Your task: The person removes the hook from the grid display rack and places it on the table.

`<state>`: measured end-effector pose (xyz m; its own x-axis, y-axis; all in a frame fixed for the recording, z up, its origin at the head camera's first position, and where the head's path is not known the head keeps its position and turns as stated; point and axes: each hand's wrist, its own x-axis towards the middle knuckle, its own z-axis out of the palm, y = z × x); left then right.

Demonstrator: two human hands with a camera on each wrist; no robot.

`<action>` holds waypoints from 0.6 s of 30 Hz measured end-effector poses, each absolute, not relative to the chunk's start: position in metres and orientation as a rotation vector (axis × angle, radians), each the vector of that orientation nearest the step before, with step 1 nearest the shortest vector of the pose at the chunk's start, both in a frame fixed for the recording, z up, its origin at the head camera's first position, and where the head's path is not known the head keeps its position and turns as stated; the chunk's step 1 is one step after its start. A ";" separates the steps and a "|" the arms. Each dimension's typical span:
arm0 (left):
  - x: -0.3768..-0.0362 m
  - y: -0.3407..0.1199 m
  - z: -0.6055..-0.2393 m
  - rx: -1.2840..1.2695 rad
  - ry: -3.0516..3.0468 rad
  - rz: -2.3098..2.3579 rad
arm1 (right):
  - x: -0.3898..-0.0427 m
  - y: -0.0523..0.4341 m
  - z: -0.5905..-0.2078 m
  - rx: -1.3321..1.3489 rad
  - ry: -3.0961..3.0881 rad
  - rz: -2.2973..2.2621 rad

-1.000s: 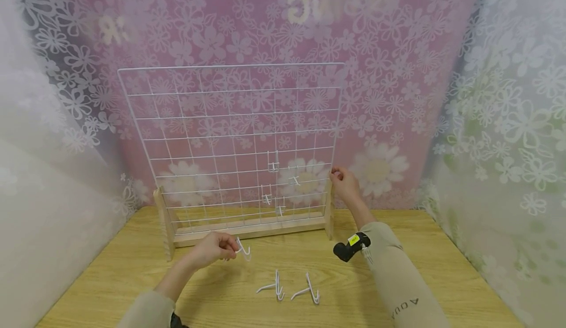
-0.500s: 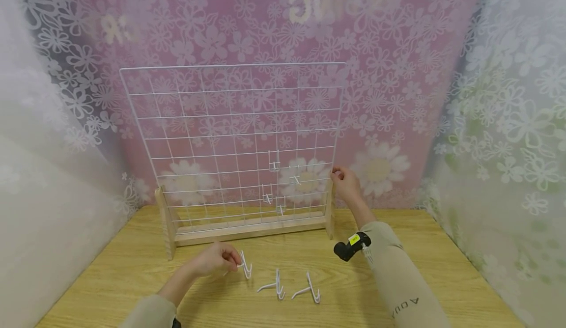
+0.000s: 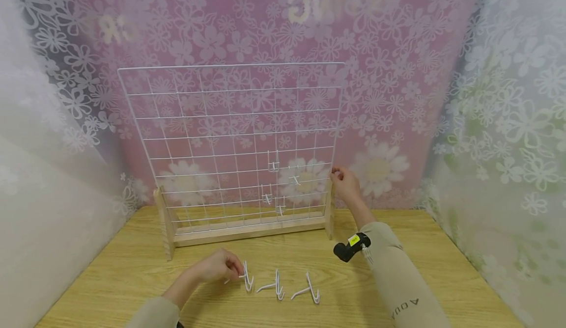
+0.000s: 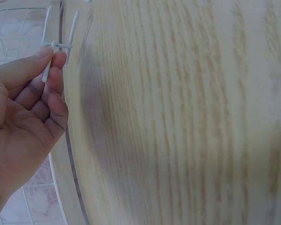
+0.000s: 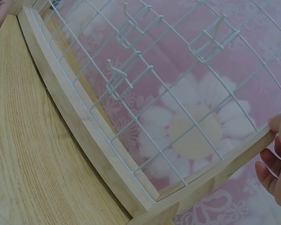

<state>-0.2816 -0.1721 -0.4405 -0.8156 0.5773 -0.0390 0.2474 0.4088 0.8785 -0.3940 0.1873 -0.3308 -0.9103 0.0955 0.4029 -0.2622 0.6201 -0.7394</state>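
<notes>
Low over the table's front half, my left hand (image 3: 216, 269) pinches a white wire hook (image 3: 247, 278) by its prong. In the left wrist view thumb and forefinger close on that prong, and two parallel wire legs point away from them. My right hand (image 3: 346, 184) grips the right edge of a white wire grid panel (image 3: 234, 115), at the top of its wooden post (image 3: 329, 215). Several hooks, one of them a hook (image 5: 119, 80) low in the right wrist view, hang on the lower right of the grid.
Two more white hooks, a middle hook (image 3: 276, 286) and a right hook (image 3: 308, 288), lie on the wood-grain table (image 3: 376, 293). A wooden base bar (image 3: 252, 231) carries the grid. Flowered curtains (image 3: 389, 72) enclose the back and sides.
My left hand has come down and nearer with the hook, bringing it beside the two on the table. The right hand stays at the grid's edge.
</notes>
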 end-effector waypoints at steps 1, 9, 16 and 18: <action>-0.282 -0.172 -0.442 0.713 2.342 1.362 | -0.394 0.187 -0.331 0.136 -2.441 1.208; -0.283 -0.170 -0.448 0.684 2.353 1.339 | -0.390 0.185 -0.329 0.141 -2.446 1.233; -0.283 -0.168 -0.447 0.680 2.367 1.328 | -0.390 0.186 -0.327 0.162 -2.451 1.221; -0.282 -0.168 -0.446 0.677 2.370 1.325 | -0.389 0.187 -0.327 0.164 -2.452 1.222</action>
